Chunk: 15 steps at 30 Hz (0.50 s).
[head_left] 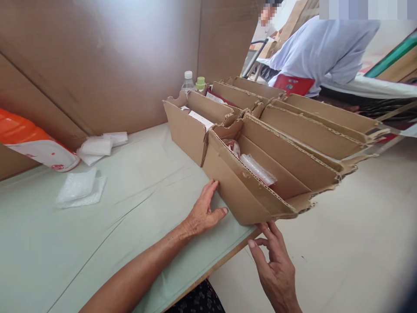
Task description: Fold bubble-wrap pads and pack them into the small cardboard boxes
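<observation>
The long cardboard tray [247, 191] sits at the desk [137, 204] edge, its long axis running from the near right corner back and left, its near end jutting past the edge over the floor [358, 243]. Left hand [203, 213] lies flat against its near wall, grip spread; right hand [276, 265] hovers under the overhanging corner, fingers loosely open, holding nothing. Open desk stretches leftward.

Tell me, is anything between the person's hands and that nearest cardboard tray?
Nothing visible. The left hand already rests against the side wall of the nearest cardboard tray, and the right hand has its fingertips just under the tray's overhanging corner, with only open air between.
</observation>
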Each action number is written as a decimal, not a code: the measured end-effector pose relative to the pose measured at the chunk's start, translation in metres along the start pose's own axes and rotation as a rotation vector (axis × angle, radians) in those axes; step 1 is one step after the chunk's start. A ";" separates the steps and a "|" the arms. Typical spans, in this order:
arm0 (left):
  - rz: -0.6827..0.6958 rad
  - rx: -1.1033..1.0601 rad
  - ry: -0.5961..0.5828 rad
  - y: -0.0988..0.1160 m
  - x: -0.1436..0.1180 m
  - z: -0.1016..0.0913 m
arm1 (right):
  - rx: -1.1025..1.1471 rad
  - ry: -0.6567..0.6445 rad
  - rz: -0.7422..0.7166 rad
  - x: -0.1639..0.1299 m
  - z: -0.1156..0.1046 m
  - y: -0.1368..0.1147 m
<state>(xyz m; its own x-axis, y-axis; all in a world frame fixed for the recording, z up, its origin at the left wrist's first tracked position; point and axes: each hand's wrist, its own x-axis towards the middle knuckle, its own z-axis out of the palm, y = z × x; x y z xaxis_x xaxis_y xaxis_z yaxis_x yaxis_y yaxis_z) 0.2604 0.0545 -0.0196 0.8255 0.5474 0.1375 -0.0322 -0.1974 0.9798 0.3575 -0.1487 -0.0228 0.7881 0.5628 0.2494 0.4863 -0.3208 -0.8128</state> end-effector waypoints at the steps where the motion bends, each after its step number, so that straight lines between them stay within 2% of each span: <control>1: -0.004 0.008 -0.004 0.000 0.003 -0.001 | -0.019 0.002 0.002 0.003 0.000 -0.002; 5: -0.017 0.081 -0.029 0.007 0.001 -0.005 | -0.074 -0.009 -0.039 0.009 0.000 0.001; 9: -0.051 0.270 -0.018 0.020 -0.026 -0.022 | -0.101 -0.014 -0.182 0.004 0.006 0.016; 12: -0.060 0.555 0.096 0.021 -0.051 -0.060 | -0.099 0.004 -0.245 0.001 0.013 0.022; 15: -0.208 0.899 0.321 0.019 -0.077 -0.120 | -0.086 -0.015 -0.251 0.000 0.018 0.022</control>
<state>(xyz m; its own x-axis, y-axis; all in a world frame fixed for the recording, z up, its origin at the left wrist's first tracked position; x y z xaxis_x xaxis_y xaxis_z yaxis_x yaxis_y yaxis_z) 0.1285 0.1056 0.0061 0.5689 0.8107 0.1385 0.6485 -0.5457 0.5307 0.3616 -0.1415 -0.0502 0.6336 0.6440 0.4288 0.6964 -0.2332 -0.6788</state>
